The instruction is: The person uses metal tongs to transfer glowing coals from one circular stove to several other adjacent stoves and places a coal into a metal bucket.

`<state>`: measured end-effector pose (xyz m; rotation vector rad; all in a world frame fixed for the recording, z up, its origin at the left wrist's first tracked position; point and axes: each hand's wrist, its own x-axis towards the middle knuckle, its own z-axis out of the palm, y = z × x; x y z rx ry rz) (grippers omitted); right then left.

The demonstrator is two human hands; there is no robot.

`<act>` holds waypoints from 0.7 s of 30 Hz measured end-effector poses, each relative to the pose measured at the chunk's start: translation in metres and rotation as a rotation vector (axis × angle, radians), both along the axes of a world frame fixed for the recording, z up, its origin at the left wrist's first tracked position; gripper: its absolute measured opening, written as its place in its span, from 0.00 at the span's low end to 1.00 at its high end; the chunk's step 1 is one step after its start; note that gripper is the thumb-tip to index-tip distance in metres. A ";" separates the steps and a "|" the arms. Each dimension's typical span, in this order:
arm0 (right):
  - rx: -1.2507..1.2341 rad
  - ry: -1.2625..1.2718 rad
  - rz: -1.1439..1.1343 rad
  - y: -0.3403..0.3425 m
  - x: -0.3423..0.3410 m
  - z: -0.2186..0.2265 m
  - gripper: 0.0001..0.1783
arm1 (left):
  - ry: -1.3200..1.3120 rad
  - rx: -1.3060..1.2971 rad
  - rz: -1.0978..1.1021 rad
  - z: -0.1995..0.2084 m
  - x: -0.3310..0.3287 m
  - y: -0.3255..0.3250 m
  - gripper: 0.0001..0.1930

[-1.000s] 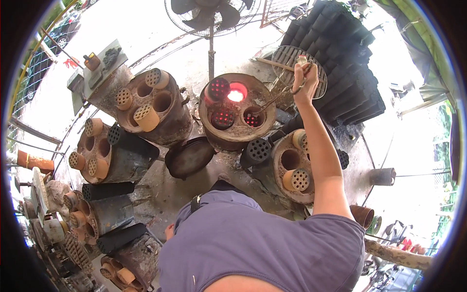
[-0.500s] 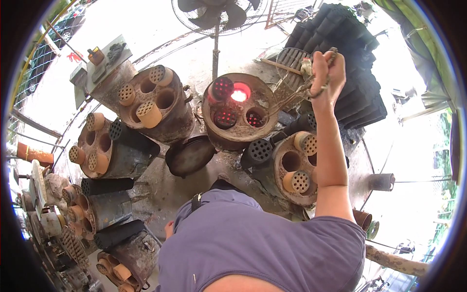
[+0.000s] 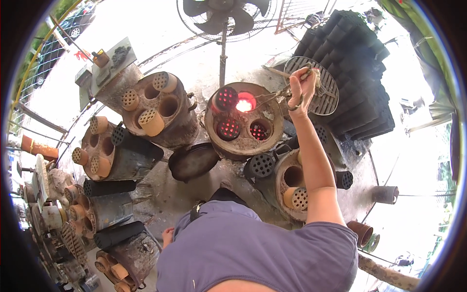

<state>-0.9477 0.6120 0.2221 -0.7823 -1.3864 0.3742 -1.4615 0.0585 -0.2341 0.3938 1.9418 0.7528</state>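
Head view: your right hand (image 3: 304, 90), raised at the end of an outstretched arm, is closed around the handles of long, thin metal tongs (image 3: 276, 94). The tongs slant to the left, their tips at the right side of the glowing hole (image 3: 244, 103) in the lit stove (image 3: 249, 149); whether the tips touch anything there cannot be told. This round stove stands at the centre, beyond you. Three perforated briquettes with red-lit holes accompany the glowing hole: a far-left briquette (image 3: 226, 98) rising above the stove top, a near-left briquette (image 3: 228, 130) and a near-right briquette (image 3: 259, 131) set down in their openings.

Your left hand (image 3: 168, 236) shows only in part, low beside your left side and well apart from the right; whether it holds anything cannot be told.

A round slatted grate (image 3: 327, 100) lies just right of your right hand, in front of a stack of black cylinders (image 3: 352, 63). A fan (image 3: 224, 19) stands on the far side. A dark round pan (image 3: 193, 163) lies near the lit stove, to its near left, and a second stove (image 3: 272, 187) stands to its near right.
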 end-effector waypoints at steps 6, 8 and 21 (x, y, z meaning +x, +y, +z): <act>-0.085 0.052 0.079 0.035 0.004 -0.030 0.25 | 0.038 -0.035 0.000 0.112 0.053 0.060 0.10; -0.155 0.027 0.095 0.046 -0.006 -0.029 0.25 | 0.061 -0.042 0.022 0.132 0.063 0.063 0.09; -0.113 -0.178 -0.289 0.110 -0.023 0.005 0.09 | 0.017 -0.050 0.152 0.007 0.030 -0.024 0.09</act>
